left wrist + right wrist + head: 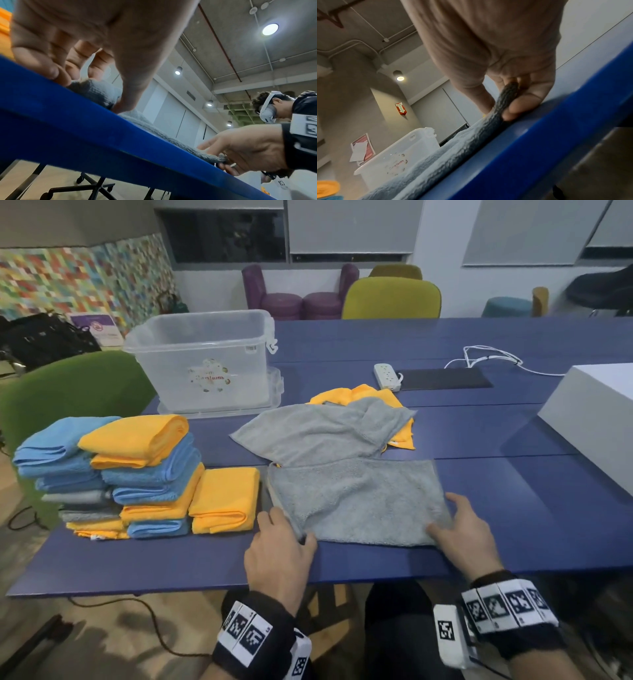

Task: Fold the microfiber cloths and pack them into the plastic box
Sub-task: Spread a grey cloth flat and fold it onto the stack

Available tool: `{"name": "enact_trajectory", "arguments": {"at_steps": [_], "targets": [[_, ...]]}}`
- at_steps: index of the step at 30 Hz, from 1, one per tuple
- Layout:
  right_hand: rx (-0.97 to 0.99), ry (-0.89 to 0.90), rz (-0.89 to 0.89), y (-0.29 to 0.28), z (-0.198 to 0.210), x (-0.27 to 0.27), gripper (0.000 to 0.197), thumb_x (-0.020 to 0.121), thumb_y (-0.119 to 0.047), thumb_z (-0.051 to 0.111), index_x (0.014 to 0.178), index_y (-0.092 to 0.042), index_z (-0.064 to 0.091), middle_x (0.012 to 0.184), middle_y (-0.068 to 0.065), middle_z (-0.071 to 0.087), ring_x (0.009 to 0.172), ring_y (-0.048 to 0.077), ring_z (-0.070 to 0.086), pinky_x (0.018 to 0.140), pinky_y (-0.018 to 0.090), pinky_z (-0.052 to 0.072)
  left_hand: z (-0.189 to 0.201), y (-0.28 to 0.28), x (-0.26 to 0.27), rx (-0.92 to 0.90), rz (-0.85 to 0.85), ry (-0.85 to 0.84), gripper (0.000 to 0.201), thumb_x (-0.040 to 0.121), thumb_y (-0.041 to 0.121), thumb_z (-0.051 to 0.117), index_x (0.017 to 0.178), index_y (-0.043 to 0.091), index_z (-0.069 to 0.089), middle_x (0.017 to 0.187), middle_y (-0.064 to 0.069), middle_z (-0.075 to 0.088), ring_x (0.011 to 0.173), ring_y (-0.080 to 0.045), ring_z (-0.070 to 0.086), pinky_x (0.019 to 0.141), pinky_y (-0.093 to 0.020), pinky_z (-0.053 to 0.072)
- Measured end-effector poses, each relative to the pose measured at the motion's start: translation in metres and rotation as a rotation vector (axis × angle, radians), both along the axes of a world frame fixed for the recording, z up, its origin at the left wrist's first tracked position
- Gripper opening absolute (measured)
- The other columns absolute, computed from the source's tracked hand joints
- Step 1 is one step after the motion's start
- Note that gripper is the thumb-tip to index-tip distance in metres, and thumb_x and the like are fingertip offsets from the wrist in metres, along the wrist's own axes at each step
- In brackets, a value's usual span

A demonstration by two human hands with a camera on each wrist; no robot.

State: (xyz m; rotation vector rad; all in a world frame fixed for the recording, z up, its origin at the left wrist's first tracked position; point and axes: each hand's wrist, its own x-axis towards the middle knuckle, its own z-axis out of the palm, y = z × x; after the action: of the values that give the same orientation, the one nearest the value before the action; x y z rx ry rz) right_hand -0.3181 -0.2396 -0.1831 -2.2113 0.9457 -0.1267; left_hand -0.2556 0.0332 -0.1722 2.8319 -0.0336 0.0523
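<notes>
A grey microfiber cloth [356, 501], folded once, lies flat near the front edge of the blue table [513, 508]. My left hand [291, 529] pinches its near-left corner, thumb against fingers [56, 73]. My right hand [445, 518] pinches the near-right corner, and the cloth edge [505, 102] runs up between thumb and fingers. A second grey cloth [325, 429] lies unfolded behind it, over an orange cloth [363, 393]. Folded blue, orange and grey cloths [137, 474] are stacked at the left, with one folded orange cloth [224, 501] beside them. The clear plastic box [205, 361] stands open at the back left.
A white power strip [387, 376] with its cable and a dark mat [445, 378] lie at the back. A large white box [596, 419] sits at the right edge. A green chair [68, 392] stands left of the table, and more chairs stand behind it.
</notes>
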Motion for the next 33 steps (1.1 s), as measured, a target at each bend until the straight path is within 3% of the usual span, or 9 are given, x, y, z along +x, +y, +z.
{"name": "enact_trajectory", "arguments": {"at_steps": [8, 13, 15, 17, 19, 22, 26, 29, 33], "targets": [[-0.013, -0.090, -0.080, -0.001, -0.014, -0.005, 0.064, 0.084, -0.013, 0.073, 0.140, -0.029, 0.047, 0.108, 0.017, 0.066, 0.100, 0.036, 0.062, 0.085, 0.042, 0.048, 0.002, 0.009, 0.001, -0.115, 0.072, -0.001, 0.021, 0.098, 0.033, 0.055, 0.106, 0.013, 0.056, 0.115, -0.008, 0.055, 0.093, -0.033, 0.066, 0.068, -0.035, 0.037], [-0.012, -0.121, -0.112, -0.008, -0.018, -0.006, 0.065, 0.085, -0.017, 0.075, 0.141, -0.031, 0.047, 0.109, 0.019, 0.065, 0.102, 0.037, 0.062, 0.092, 0.044, 0.051, -0.001, 0.025, 0.006, -0.365, 0.142, -0.011, 0.010, 0.091, 0.021, 0.064, 0.088, 0.013, 0.069, 0.094, -0.011, 0.067, 0.085, -0.036, 0.062, 0.069, -0.033, 0.040], [-0.012, -0.133, -0.134, -0.013, -0.018, -0.008, 0.065, 0.085, -0.017, 0.075, 0.141, -0.032, 0.047, 0.109, 0.018, 0.065, 0.103, 0.037, 0.062, 0.094, 0.047, 0.051, -0.006, 0.035, 0.013, -0.455, 0.168, -0.008, 0.010, 0.089, 0.018, 0.066, 0.081, 0.013, 0.070, 0.083, -0.011, 0.071, 0.083, -0.037, 0.066, 0.071, -0.034, 0.049], [-0.013, -0.142, -0.152, -0.018, -0.018, -0.010, 0.065, 0.085, -0.015, 0.075, 0.143, -0.030, 0.048, 0.110, 0.018, 0.065, 0.108, 0.038, 0.060, 0.096, 0.047, 0.049, -0.010, 0.044, 0.022, -0.649, 0.221, 0.024, 0.014, 0.089, 0.013, 0.065, 0.076, 0.012, 0.068, 0.068, -0.010, 0.070, 0.064, -0.032, 0.069, 0.067, -0.044, 0.060], [-0.011, -0.143, -0.160, -0.022, -0.018, -0.012, 0.064, 0.086, -0.014, 0.075, 0.143, -0.028, 0.048, 0.113, 0.020, 0.064, 0.110, 0.038, 0.059, 0.096, 0.045, 0.047, -0.009, 0.047, 0.024, -0.984, 0.276, 0.136, 0.011, 0.096, 0.003, 0.060, 0.087, 0.004, 0.066, 0.070, -0.016, 0.069, 0.054, -0.027, 0.067, 0.062, -0.048, 0.063], [-0.015, -0.146, -0.157, -0.023, -0.019, -0.013, 0.064, 0.088, -0.015, 0.074, 0.144, -0.028, 0.047, 0.116, 0.021, 0.064, 0.110, 0.037, 0.058, 0.096, 0.045, 0.047, 0.000, 0.045, 0.021, -1.357, 0.264, 0.302, 0.009, 0.103, 0.000, 0.053, 0.096, 0.004, 0.058, 0.082, -0.018, 0.064, 0.073, -0.036, 0.072, 0.064, -0.044, 0.065], [-0.010, -0.151, -0.145, -0.023, -0.019, -0.012, 0.063, 0.089, -0.016, 0.074, 0.144, -0.027, 0.047, 0.114, 0.021, 0.063, 0.111, 0.038, 0.057, 0.098, 0.045, 0.046, -0.001, 0.045, 0.012, -1.340, 0.150, 0.359, 0.006, 0.100, 0.007, 0.063, 0.103, 0.010, 0.061, 0.089, -0.014, 0.072, 0.080, -0.040, 0.074, 0.066, -0.045, 0.063], [-0.010, -0.157, -0.146, -0.024, -0.020, -0.013, 0.063, 0.088, -0.017, 0.075, 0.144, -0.027, 0.048, 0.109, 0.019, 0.064, 0.113, 0.039, 0.056, 0.099, 0.046, 0.045, -0.010, 0.046, 0.010, -1.203, 0.094, 0.321, 0.030, 0.091, -0.008, 0.067, 0.111, 0.015, 0.068, 0.096, -0.010, 0.077, 0.074, -0.032, 0.074, 0.066, -0.043, 0.064], [-0.018, -0.163, -0.162, -0.028, -0.019, -0.016, 0.061, 0.088, -0.019, 0.075, 0.143, -0.027, 0.049, 0.108, 0.017, 0.065, 0.112, 0.038, 0.058, 0.099, 0.046, 0.045, -0.015, 0.051, 0.014, -1.109, 0.072, 0.242, 0.034, 0.089, -0.013, 0.060, 0.102, 0.015, 0.074, 0.085, -0.007, 0.075, 0.060, -0.020, 0.059, 0.047, -0.029, 0.049]]}}
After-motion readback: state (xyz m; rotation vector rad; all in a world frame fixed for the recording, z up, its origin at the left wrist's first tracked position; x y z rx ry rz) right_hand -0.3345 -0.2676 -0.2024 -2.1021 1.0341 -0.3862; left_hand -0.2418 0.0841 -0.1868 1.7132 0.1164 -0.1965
